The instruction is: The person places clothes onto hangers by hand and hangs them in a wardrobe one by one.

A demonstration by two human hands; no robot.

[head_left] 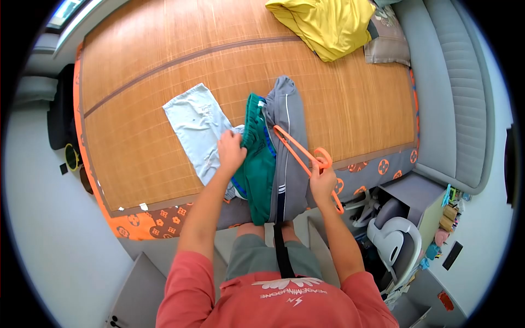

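Over a grey cloth garment (294, 188), a seemingly light, stiff orange plastic hanger (298, 144) was held near its hook (330, 157), aptly, by the right hand (322, 179); whether a green cloth garment (258, 169) was gripped by the left hand (232, 151) was unclear.

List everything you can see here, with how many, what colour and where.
Mat: 1, tan, centre
Patterned cover: 1, orange, brown and grey, mat's near edge
Crumpled fabric: 1, yellow, top
Pillow: at least 1, grey-brown, top right
Padded headboard: 1, grey, right
Cloth: 1, pale blue, mat, left of centre
Garment with gathered waist: 1, green, centre
Striped garment: 1, grey, right of the green one
Hanger: 1, orange, in right hand
Seat: 1, white and grey, lower right
Small items: several, mixed, right edge, too small to name
Shirt: 1, red, worn
Shorts: 1, grey-green, worn
Left hand: 1, bare, at green garment's left edge
Right hand: 1, bare, fingers around hanger
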